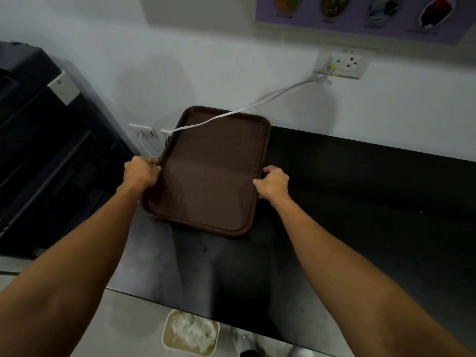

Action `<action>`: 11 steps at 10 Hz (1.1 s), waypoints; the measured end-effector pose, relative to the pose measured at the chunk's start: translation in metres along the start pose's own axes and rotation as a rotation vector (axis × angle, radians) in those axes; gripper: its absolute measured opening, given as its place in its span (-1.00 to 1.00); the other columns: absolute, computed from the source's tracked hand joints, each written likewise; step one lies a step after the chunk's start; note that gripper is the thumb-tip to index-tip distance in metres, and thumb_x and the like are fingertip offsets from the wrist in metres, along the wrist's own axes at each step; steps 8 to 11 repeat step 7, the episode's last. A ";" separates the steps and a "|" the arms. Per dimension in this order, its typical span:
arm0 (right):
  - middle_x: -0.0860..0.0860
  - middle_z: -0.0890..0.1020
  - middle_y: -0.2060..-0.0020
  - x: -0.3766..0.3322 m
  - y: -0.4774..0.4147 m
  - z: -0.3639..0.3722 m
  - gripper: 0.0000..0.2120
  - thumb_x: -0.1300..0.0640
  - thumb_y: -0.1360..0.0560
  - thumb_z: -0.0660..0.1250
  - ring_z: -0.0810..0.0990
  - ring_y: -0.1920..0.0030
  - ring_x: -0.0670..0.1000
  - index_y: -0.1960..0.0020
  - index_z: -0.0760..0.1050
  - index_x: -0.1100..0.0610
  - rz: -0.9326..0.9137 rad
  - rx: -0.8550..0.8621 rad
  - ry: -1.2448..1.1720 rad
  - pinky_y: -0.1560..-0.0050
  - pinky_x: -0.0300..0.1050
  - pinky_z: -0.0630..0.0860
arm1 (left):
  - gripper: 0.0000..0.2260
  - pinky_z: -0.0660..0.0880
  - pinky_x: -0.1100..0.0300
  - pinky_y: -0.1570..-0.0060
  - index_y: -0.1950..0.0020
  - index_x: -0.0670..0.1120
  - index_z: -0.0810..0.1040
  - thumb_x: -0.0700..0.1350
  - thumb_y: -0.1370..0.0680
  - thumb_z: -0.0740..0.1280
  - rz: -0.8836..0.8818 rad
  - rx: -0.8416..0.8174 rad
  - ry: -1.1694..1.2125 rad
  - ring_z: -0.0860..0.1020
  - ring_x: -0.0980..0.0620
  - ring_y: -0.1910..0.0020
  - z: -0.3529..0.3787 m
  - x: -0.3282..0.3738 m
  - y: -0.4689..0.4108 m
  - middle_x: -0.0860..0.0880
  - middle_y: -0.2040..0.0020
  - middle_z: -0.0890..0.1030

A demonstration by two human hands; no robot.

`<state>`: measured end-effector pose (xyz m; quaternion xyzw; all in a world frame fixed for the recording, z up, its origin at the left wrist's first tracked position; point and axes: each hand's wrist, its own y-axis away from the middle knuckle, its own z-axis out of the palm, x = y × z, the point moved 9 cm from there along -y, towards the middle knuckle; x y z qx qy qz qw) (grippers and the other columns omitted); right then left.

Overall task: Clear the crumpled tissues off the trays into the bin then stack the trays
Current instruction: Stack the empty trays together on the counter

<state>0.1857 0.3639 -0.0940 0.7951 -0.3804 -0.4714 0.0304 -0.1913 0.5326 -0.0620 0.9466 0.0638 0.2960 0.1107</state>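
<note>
From the head camera, the brown tray (211,171) sits between the two hands over the black counter (360,202), its bed bare of tissues. The left hand (141,173) grips one long rim and the right hand (273,182) grips the opposite one, fingers curled round the edge on each side with the thumbs on top. Whether a second tray lies beneath cannot be told. Beyond the fingertips, a white cable (244,109) from the wall socket (345,64) crosses the tray's far corner. Nearer the body than the wrists, down at floor level, the bin (170,338) holds white crumpled tissues (193,331). The tray looks like stiff, light moulded plastic with a textured bed and a smooth raised lip, so it should carry flat without flexing. The mid-rim hold on both long sides seems right for balance, though the lip could slide under a loose grip.
</note>
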 end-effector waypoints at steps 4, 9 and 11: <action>0.14 0.61 -0.25 0.001 0.011 -0.002 -0.43 0.05 -0.56 0.44 0.66 -0.15 0.12 -0.53 0.37 0.08 -0.037 -0.023 0.075 -0.15 0.08 0.66 | -0.61 0.57 -0.07 -0.12 -0.43 0.03 0.50 0.02 -0.59 0.35 -0.009 0.006 -0.092 0.60 -0.20 -0.13 0.009 0.008 0.028 -0.15 -0.18 0.63; 0.10 0.64 -0.18 0.003 0.049 -0.033 -0.41 -0.02 -0.57 0.42 0.63 -0.14 0.03 -0.54 0.35 0.07 -0.111 -0.063 0.058 -0.07 -0.14 0.49 | -0.36 0.32 -0.23 -0.39 -0.54 -0.07 0.30 0.09 -0.53 0.40 -0.027 0.049 -0.212 0.37 -0.33 -0.40 0.016 0.026 0.091 -0.25 -0.43 0.39; 0.10 0.64 -0.18 0.003 0.049 -0.033 -0.41 -0.02 -0.57 0.42 0.63 -0.14 0.03 -0.54 0.35 0.07 -0.111 -0.063 0.058 -0.07 -0.14 0.49 | -0.36 0.32 -0.23 -0.39 -0.54 -0.07 0.30 0.09 -0.53 0.40 -0.027 0.049 -0.212 0.37 -0.33 -0.40 0.016 0.026 0.091 -0.25 -0.43 0.39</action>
